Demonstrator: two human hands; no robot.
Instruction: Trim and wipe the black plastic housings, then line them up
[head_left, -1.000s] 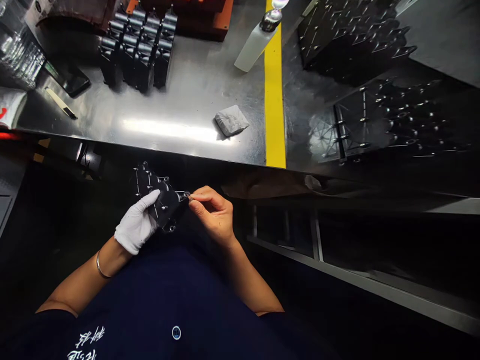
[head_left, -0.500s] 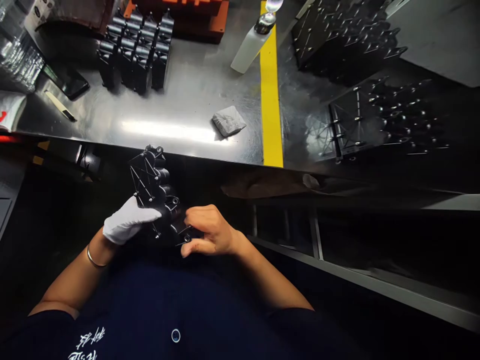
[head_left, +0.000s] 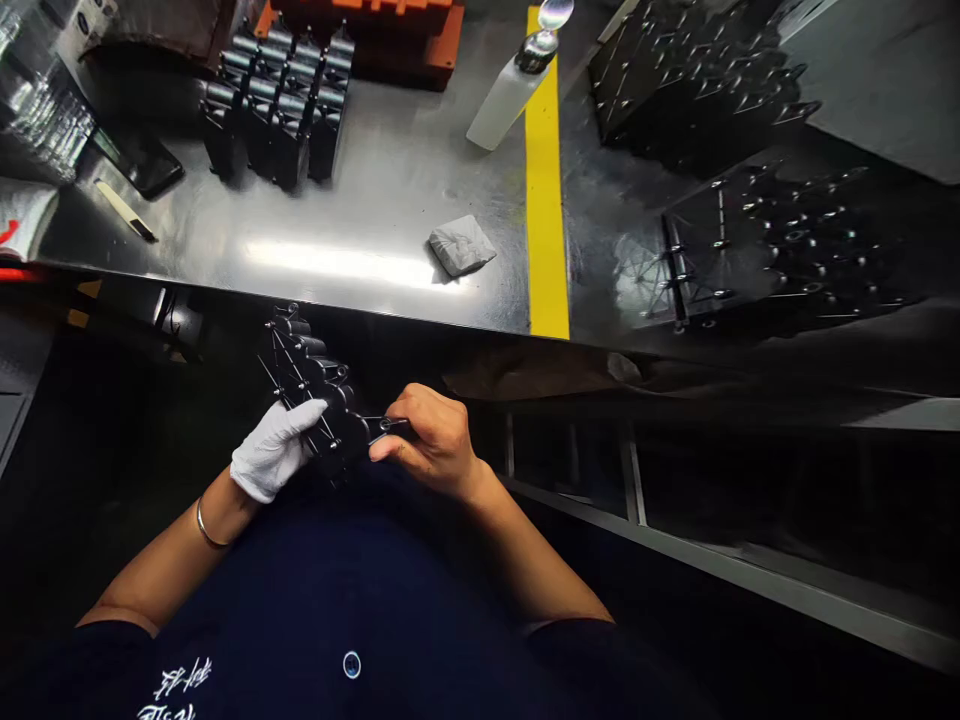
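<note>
My left hand [head_left: 271, 450], in a white glove, grips a black moulded part [head_left: 300, 375] from its left side, thumb laid across it. The part has a row of rounded sections, thin ribs and small shiny bosses. It is held tilted in front of the table edge. My right hand [head_left: 435, 437] is bare and closed at the part's lower right end. Between its thumb and forefinger is a thin dark piece [head_left: 385, 425] with a small ring; whether it belongs to the part or is a separate tool I cannot tell.
On the metal table [head_left: 375, 200] lie a grey wrapped block [head_left: 461, 246], a white bottle [head_left: 504, 100] and a cutter-like tool [head_left: 124, 210]. Similar black parts [head_left: 281, 110] stand at the back left, with more stacks [head_left: 675, 90] right of the yellow strip [head_left: 545, 200]. An orange tray [head_left: 442, 50] is behind.
The black part has tilted and shifted slightly with my left hand, which moved right. My right hand has moved up and a little right, its fingers closer together.
</note>
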